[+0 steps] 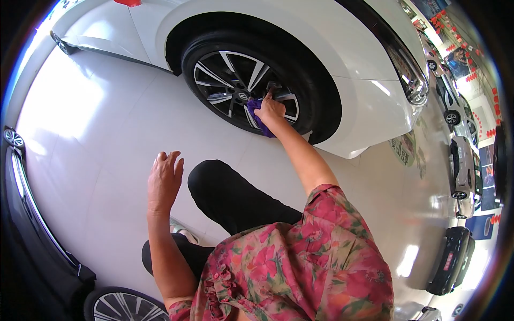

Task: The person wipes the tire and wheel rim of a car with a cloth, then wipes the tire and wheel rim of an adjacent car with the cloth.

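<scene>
A purple cloth [262, 123] is in my right hand [271, 109], pressed against the lower right spokes of a black and silver wheel rim [243, 96]. One finger of that hand points up along a spoke, near the hub. The black tire [198, 51] sits in the wheel arch of a white car [364, 96]. My left hand [165, 179] hangs above the floor, left of my bent knee, with its fingers apart and nothing in it.
A black car [37, 251] with a silver trim line stands at the left, its wheel [128, 307] at the bottom. My black-clad knee [211, 179] is close below the white car's wheel. More cars, including a black one [450, 262], line the right side.
</scene>
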